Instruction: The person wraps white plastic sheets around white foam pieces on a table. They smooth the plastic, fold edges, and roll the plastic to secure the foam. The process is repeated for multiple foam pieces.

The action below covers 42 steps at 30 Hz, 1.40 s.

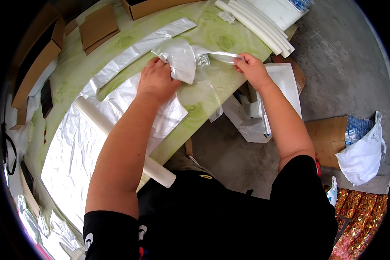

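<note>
Nearest the lens: black short-sleeved shirt (pixel 229 216) fills 6 o'clock, both bare forearms run up from it.

Thing in hand: crumpled silvery translucent plastic bag (pixel 182 60), just above frame centre, at about 12 o'clock, lying on the table edge. Left hand (pixel 157 80) lies flat, palm down, fingers together, pressing the bag's left part onto the table; the bag's folded flap laps over its fingertips. Right hand (pixel 252 69) at 1 o'clock, thumb and fingers pinched shut on the bag's right end, stretching a thin strip of film between the two hands. A loose clear flap hangs off the table edge below the strip.

Outward:
- Green swirl-patterned tablecloth (pixel 221 39) covers the table, runs from 12 to 8 o'clock.
- Stack of flat silvery plastic sheets (pixel 78 147) under the left forearm, 8–9 o'clock; one long silvery strip (pixel 134 52) goes diagonally toward 11.
- White cardboard-like tube (pixel 154 169) crosses under the left forearm, its end pokes out near centre, touching the shirt's edge.
- Bundle of white foam tubes (pixel 255 24) at 12–1 o'clock, on the table's far corner.
- Brown cardboard pieces (pixel 97 28) at 11 o'clock; dark phone (pixel 46 97) at 9.
- Grey concrete floor (pixel 338 56) on the right; white sheets (pixel 286 82) behind the right forearm at 2 o'clock.
- White plastic sack (pixel 364 151) on flat cardboard at 3–4 o'clock, blue-white packets showing at its mouth.
- Gold glittery material (pixel 359 216) at 5 o'clock.
</note>
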Motion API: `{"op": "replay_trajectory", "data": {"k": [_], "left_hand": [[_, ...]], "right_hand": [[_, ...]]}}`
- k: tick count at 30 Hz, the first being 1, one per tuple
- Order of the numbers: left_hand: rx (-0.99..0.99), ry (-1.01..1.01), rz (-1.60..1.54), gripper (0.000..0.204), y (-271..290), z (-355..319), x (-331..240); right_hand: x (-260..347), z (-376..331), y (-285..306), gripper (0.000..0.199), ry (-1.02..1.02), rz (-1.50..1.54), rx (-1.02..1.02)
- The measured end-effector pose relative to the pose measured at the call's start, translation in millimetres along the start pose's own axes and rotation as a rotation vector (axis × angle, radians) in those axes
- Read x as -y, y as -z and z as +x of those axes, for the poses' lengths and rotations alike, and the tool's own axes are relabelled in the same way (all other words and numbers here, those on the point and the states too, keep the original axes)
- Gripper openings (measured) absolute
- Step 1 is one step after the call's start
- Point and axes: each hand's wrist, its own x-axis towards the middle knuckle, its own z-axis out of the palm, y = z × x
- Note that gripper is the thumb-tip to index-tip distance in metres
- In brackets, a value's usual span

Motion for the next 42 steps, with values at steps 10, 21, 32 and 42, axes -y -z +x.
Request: {"op": "replay_trajectory", "data": {"k": [10, 21, 32, 42], "left_hand": [[0.018, -0.009, 0.035, 0.051, 1, 0, 1], [-0.038, -0.019, 0.035, 0.053, -4, 0, 3], [-0.089, -0.047, 0.016, 0.048, -7, 1, 5], [-0.020, -0.015, -0.042, 0.061, 0, 0, 2]], "right_hand": [[9, 2, -50, 0.023, 0.092, 0.281, -0.075], [4, 9, -54, 0.024, 0.128, 0.230, -0.102], [0, 9, -56, 0.023, 0.084, 0.445, -0.261], [11, 13, -85, 0.027, 0.157, 0.320, -0.268]]}}
